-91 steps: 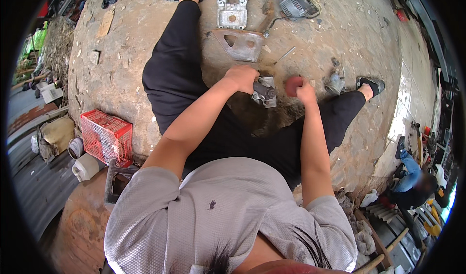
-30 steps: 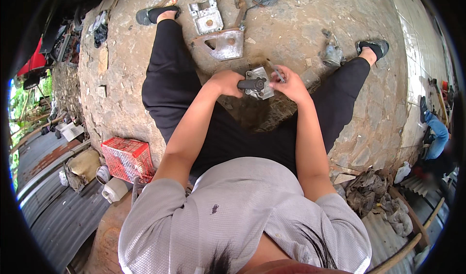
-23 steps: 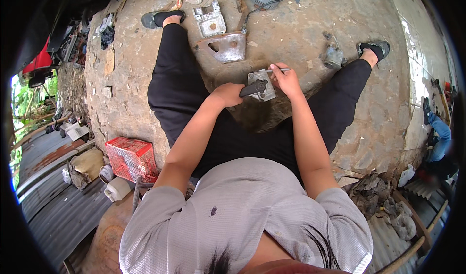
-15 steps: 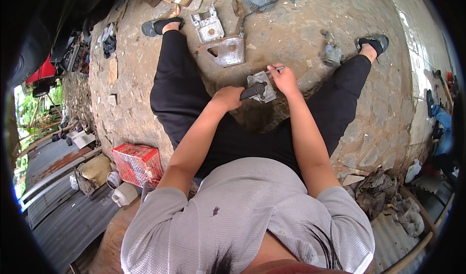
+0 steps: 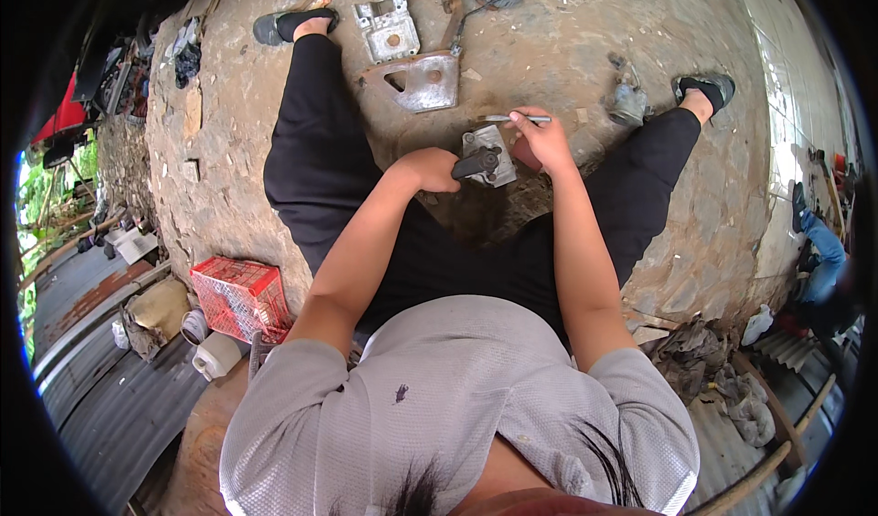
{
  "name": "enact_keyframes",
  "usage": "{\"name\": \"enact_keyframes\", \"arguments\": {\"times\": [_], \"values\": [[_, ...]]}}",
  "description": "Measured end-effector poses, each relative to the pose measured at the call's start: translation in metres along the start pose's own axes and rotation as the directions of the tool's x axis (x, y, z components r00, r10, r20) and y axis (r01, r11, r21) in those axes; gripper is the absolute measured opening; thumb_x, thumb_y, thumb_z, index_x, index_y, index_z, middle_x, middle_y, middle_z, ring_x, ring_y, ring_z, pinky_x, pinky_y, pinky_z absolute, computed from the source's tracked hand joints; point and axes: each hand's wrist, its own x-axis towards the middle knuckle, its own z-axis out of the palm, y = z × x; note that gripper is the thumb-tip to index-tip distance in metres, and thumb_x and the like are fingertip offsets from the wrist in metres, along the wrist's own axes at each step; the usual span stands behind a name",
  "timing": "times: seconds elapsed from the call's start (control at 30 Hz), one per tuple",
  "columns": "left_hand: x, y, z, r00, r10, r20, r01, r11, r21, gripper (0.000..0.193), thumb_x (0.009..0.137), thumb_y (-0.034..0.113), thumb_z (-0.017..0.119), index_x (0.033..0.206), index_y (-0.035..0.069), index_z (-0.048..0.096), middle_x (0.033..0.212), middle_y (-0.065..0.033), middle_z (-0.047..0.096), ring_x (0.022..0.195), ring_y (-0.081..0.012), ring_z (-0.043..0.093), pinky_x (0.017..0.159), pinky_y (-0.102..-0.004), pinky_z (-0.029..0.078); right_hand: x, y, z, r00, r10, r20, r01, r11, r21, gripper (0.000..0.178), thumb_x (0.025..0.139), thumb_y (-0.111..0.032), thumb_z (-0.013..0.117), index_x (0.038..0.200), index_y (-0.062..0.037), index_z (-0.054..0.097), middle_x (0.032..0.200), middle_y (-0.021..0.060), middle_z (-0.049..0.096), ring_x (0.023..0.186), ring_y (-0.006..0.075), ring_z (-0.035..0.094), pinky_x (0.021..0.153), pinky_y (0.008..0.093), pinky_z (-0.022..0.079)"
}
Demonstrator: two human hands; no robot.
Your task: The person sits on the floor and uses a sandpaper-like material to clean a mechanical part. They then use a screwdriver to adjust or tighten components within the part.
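- Head view: the person's left hand (image 5: 430, 169) has its fingers curled closed around one end of a dark grey metal arm with a round hub (image 5: 480, 162).
- That arm lies over a silver, roughly rectangular metal block (image 5: 502, 170), low between the knees.
- The right hand (image 5: 546, 143) pinches a thin grey metal rod (image 5: 529, 119) between nearly closed fingers. A flat reddish piece (image 5: 525, 155) shows below them; how it is held, I cannot tell.
- The rod points left, just past the block's far edge; whether they touch is unclear.
- For good handling, I would judge, a firm left grip should stop the block turning, the rod is best steered lightly from near its working end, and the reddish piece should not crowd the pinch.
- Beyond lies a grey, triangular metal bracket (image 5: 430, 81), well apart from the right hand.
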Motion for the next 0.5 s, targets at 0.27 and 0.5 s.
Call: {"name": "enact_keyframes", "arguments": {"times": [0.27, 0.5], "values": [[0.010, 0.000, -0.017, 0.976, 0.056, 0.210, -0.037, 0.995, -0.097, 0.032, 0.081, 0.032, 0.074, 0.093, 0.002, 0.073, 0.079, -0.0123, 0.073, 0.075, -0.0276, 0.071, 0.072, -0.0434, 0.055, 0.018, 0.007, 0.017, 0.990, 0.122, 0.072, -0.103, 0.968, -0.227, 0.031, 0.106, -0.032, 0.069, 0.104, -0.0012, 0.075, 0.087, 0.0052, 0.077, 0.078, 0.0162, 0.067, 0.076, 0.0334, 0.052], [0.016, -0.002, -0.014, 0.983, 0.068, 0.169, -0.066, 0.998, -0.018, 0.035, 0.076, 0.033, 0.072, 0.090, 0.002, 0.080, 0.088, -0.0154, 0.077, 0.084, -0.0344, 0.074, 0.076, -0.0456, 0.056, 0.023, 0.008, 0.015, 0.993, 0.093, 0.067, -0.094, 0.996, 0.002, 0.032, 0.108, -0.030, 0.066, 0.097, 0.0000, 0.070, 0.077, 0.0065, 0.070, 0.069, 0.0142, 0.061, 0.070, 0.0303, 0.049]]}}
